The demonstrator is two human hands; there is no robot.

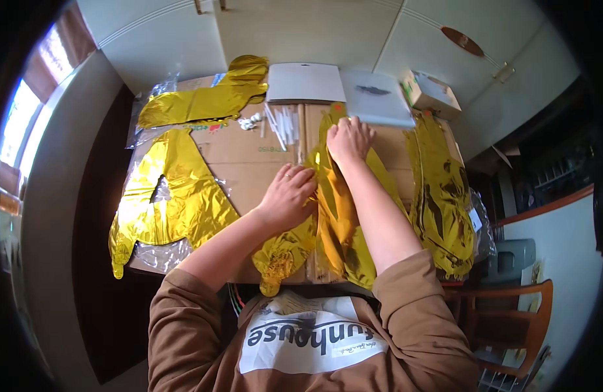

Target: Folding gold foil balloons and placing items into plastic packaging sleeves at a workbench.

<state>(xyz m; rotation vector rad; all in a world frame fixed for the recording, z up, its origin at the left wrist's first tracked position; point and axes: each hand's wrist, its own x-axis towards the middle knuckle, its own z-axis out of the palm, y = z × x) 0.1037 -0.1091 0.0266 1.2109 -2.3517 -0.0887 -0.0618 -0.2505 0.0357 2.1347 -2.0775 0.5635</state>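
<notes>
A shiny gold foil balloon (334, 215), flat and creased lengthwise, lies in front of me on the cardboard. My left hand (289, 193) has its fingers curled on the balloon's left edge. Farther up, my right hand (351, 139) is closed on the foil near its top end; its fingertips are partly hidden. A crumpled gold piece (282, 258) pokes out below my left wrist. To the left lies an A-shaped gold foil balloon (190, 212), spread flat. Another long, folded gold foil balloon (438, 202) rests on the right.
Cardboard (242, 166) covers the table. At the back are one more gold foil balloon (203, 104), white straws (285, 127), small white bits (250, 121), a white box (304, 83) and an open carton (432, 95). A wooden chair (540, 326) stands at right.
</notes>
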